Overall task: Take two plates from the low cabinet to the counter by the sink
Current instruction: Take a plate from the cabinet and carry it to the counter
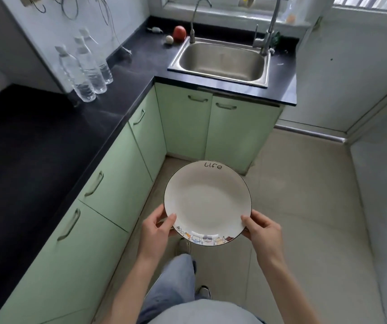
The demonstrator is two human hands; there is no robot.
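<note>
A white plate (207, 202) with a dark rim, the word "Life" at its far edge and small cartoon figures at its near edge is held level above the floor in front of me. My left hand (158, 230) grips its near-left rim, thumb on top. My right hand (261, 228) grips its near-right rim the same way. Whether a second plate lies under it I cannot tell. The black counter (141, 59) runs along the left and turns to the steel sink (220, 59) ahead. The green low cabinets (108, 183) below it have their doors closed.
Three clear water bottles (87, 66) stand on the left counter. A red apple (179, 33) and a small pale ball (169, 39) lie left of the sink. Two taps (267, 36) rise behind the basin. Tiled floor (305, 206) spreads to the right.
</note>
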